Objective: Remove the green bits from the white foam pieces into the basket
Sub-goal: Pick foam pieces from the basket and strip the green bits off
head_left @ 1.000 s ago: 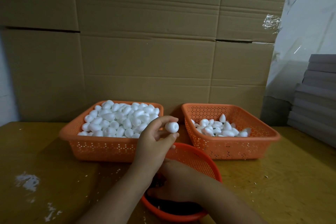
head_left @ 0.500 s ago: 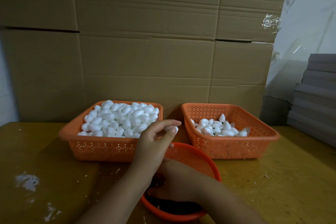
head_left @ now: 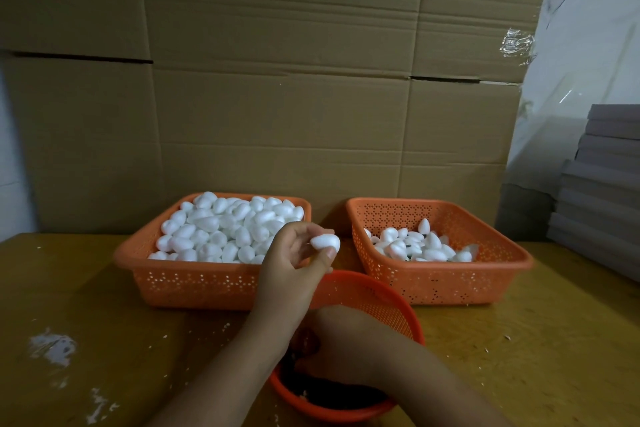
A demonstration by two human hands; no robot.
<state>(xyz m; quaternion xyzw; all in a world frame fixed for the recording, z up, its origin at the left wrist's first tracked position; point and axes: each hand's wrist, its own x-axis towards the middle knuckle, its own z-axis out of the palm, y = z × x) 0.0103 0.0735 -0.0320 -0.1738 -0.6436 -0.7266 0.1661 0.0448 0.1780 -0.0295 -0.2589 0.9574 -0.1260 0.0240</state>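
Since half a second back, the foam piece (head_left: pixel 325 241) has rolled back out into plain sight at the fingertips of the left hand (head_left: pixel 294 260), where before the fingers mostly covered it. That hand pinches it between thumb and fingers, raised just above the far rim of the round orange basket (head_left: pixel 391 298), between the full basket (head_left: pixel 194 282) and the right-hand basket (head_left: pixel 446 282). Its long axis lies roughly sideways, fat end pointing right, and a tiny dark stub seems to poke out on the palm side, too small to call green for sure. The right hand (head_left: pixel 346 347) sits lower and nearer the camera, down inside the round basket; its fingers are hidden, so can't tell if it's gripping anything. So the piece lies up and away from the right hand, which would probably have to reach up for the stub, unless the left brings it down.
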